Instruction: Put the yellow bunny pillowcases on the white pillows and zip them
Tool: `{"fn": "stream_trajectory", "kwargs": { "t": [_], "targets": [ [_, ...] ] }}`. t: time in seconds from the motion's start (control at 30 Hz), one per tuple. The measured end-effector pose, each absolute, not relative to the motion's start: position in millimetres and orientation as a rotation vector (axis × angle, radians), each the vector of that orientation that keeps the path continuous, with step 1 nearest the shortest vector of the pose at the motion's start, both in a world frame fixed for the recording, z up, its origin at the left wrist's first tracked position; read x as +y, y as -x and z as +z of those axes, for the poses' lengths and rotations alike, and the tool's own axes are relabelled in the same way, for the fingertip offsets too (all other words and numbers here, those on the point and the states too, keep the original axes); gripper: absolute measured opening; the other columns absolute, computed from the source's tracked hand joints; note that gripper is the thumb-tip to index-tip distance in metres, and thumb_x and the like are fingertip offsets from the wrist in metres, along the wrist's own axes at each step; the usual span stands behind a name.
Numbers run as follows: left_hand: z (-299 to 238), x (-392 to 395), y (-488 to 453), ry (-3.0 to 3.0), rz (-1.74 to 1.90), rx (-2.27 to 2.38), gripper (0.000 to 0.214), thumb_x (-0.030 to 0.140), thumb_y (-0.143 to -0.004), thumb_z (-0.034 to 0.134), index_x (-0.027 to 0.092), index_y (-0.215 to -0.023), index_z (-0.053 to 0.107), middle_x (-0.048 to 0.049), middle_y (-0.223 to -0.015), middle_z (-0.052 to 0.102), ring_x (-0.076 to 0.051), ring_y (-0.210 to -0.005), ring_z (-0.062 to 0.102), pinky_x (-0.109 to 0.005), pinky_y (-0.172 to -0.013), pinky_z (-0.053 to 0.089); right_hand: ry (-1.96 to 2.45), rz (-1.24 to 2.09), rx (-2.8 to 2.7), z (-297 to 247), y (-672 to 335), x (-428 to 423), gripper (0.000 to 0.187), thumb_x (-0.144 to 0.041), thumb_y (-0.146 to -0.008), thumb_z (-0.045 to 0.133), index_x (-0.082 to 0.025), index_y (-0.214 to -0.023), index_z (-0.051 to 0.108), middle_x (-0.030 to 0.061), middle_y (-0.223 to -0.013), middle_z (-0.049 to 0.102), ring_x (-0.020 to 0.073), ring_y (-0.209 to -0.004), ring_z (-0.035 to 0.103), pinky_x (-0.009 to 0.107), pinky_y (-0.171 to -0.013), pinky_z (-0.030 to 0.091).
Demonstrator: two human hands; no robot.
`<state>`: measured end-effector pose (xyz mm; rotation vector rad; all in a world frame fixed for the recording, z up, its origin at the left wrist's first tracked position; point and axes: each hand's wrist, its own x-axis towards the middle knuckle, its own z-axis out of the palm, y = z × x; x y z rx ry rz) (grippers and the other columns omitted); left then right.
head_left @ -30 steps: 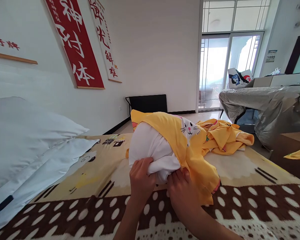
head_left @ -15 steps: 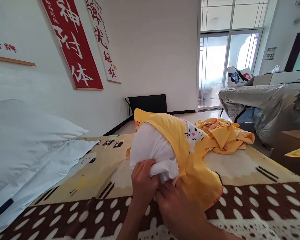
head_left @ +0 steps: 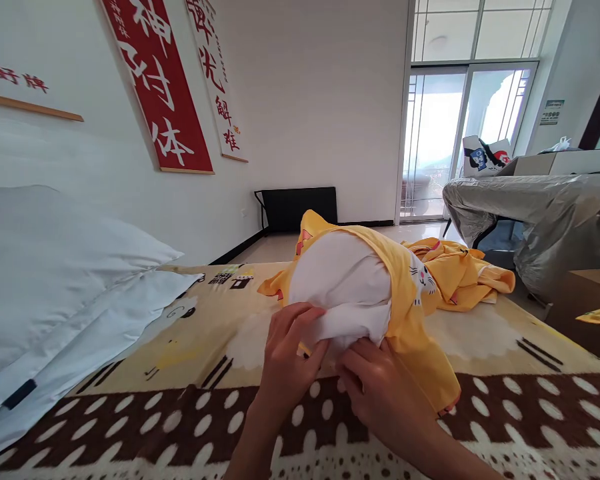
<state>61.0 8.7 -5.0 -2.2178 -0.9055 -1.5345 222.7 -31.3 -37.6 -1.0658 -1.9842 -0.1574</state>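
A plump white pillow [head_left: 337, 273] sits partly inside a yellow pillowcase [head_left: 415, 343] printed with a white cat face. The case's open end faces me, and its rim curves over the pillow's top and right side. My left hand [head_left: 290, 350] grips the pillow's lower left edge between thumb and fingers. At the lower right of the opening, my right hand [head_left: 375, 383] is closed on the pillowcase rim, close against a fold of white fabric. Its fingertips are partly hidden by the cloth. Both lie on a patterned blanket [head_left: 235, 380].
White pillows [head_left: 65, 280] are stacked at the left. Behind the pillowcase lies a crumpled heap of yellow fabric [head_left: 467, 270]. A cardboard box [head_left: 587, 300] stands past the bed's right edge, with a plastic-covered table [head_left: 525, 193] beyond. A black panel [head_left: 300, 208] leans by the far wall.
The white end now faces me more and looks fuller and rounder. The pillowcase's cat face has turned to the right. My left hand's fingers have spread upward over the pillow; my right hand has shifted right.
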Motion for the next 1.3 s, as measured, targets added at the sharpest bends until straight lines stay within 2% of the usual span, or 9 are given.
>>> {"fn": "stream_trajectory", "kwargs": {
  "t": [0.13, 0.33, 0.47, 0.6, 0.73, 0.87, 1.03, 1.17, 1.3],
  "targets": [
    [-2.1, 4.1, -59.1, 2.190, -1.641, -0.888, 0.010, 0.011, -0.082, 0.058, 0.018, -0.087, 0.055, -0.0024, -0.081, 0.056, -0.015, -0.079, 0.054, -0.028, -0.073, 0.046, 1.123, -0.042, -1.866, -33.5, -233.7, -25.0, 0.015, -0.012, -0.087, 0.052, -0.022, -0.078, 0.057, -0.0024, -0.080, 0.062, 0.0145, -0.078, 0.056, 0.027, -0.074, 0.037],
    [-11.4, 10.5, -71.5, 2.717, -1.006, -1.048, 0.032, 0.022, -0.088, 0.050, 0.023, -0.121, 0.049, -0.0060, -0.128, 0.053, -0.020, -0.120, 0.046, -0.035, -0.099, 0.038, 1.162, 0.047, -1.793, -32.9, -238.9, -20.1, 0.015, -0.010, -0.085, 0.051, -0.022, -0.080, 0.057, 0.0003, -0.082, 0.061, 0.0169, -0.078, 0.056, 0.028, -0.069, 0.038],
    [-15.6, 14.6, -78.8, 2.726, -0.911, -1.075, 0.033, 0.022, -0.091, 0.045, 0.022, -0.123, 0.044, -0.0078, -0.134, 0.048, -0.020, -0.125, 0.042, -0.037, -0.101, 0.032, 1.080, 0.052, -1.778, -31.3, -236.9, -19.5, 0.018, -0.005, -0.082, 0.051, -0.020, -0.074, 0.056, 0.0008, -0.077, 0.061, 0.0169, -0.075, 0.055, 0.027, -0.067, 0.038],
    [-16.6, 22.1, -72.4, 2.649, -0.886, -1.129, 0.019, 0.025, -0.088, 0.049, 0.021, -0.106, 0.051, -0.0077, -0.118, 0.055, -0.022, -0.113, 0.049, -0.041, -0.095, 0.030, 0.994, 0.081, -1.791, -32.1, -234.8, -22.0, 0.018, -0.004, -0.081, 0.051, -0.020, -0.074, 0.056, 0.0012, -0.077, 0.060, 0.0155, -0.074, 0.055, 0.025, -0.065, 0.039],
    [-32.0, 47.7, -62.1, 2.556, -1.030, -1.046, 0.007, 0.021, -0.078, 0.057, 0.019, -0.079, 0.050, -0.0008, -0.083, 0.059, -0.018, -0.086, 0.054, -0.035, -0.082, 0.035, 0.967, 0.113, -1.797, -33.9, -232.9, -21.2, 0.019, -0.004, -0.080, 0.051, -0.020, -0.072, 0.057, 0.0008, -0.074, 0.059, 0.0144, -0.072, 0.055, 0.024, -0.064, 0.040],
    [-38.2, 55.7, -55.3, 2.413, -1.240, -0.939, 0.031, 0.025, -0.078, 0.055, 0.019, -0.057, 0.033, 0.0032, -0.055, 0.043, -0.013, -0.057, 0.042, -0.029, -0.061, 0.033, 0.928, 0.023, -1.799, -26.3, -236.6, -26.9, 0.016, -0.007, -0.082, 0.051, -0.021, -0.077, 0.058, -0.0002, -0.073, 0.062, 0.0133, -0.068, 0.058, 0.022, -0.060, 0.041],
    [-7.4, 4.2, -59.2, 2.124, -1.494, -0.579, 0.046, 0.025, -0.076, 0.066, 0.019, -0.056, 0.025, 0.0059, -0.047, 0.029, -0.011, -0.049, 0.028, -0.029, -0.052, 0.021, 0.919, -0.229, -1.712, -6.6, -257.3, -55.8, 0.018, -0.028, -0.082, 0.061, -0.022, -0.099, 0.058, -0.0002, -0.075, 0.065, 0.0138, -0.064, 0.060, 0.023, -0.059, 0.043],
    [4.7, -8.4, -61.3, 2.284, -1.185, -0.839, 0.038, 0.037, -0.083, 0.060, 0.019, -0.058, 0.037, 0.0033, -0.051, 0.045, -0.012, -0.051, 0.036, -0.029, -0.056, 0.029, 1.143, -0.248, -1.695, -1.3, -281.3, -42.1, 0.026, -0.043, -0.088, 0.049, -0.021, -0.088, 0.062, 0.0011, -0.066, 0.065, 0.0153, -0.057, 0.060, 0.025, -0.056, 0.039],
    [-18.7, 33.9, -55.6, 2.509, -0.892, -1.243, 0.031, 0.048, -0.086, 0.052, 0.019, -0.078, 0.057, -0.0012, -0.079, 0.066, -0.016, -0.071, 0.057, -0.032, -0.076, 0.038, 1.696, -0.097, -1.794, -13.7, -302.1, 5.2, 0.046, -0.051, -0.092, 0.034, -0.021, -0.079, 0.067, 0.0063, -0.073, 0.071, 0.0210, -0.070, 0.064, 0.027, -0.059, 0.036]
  ]
}}
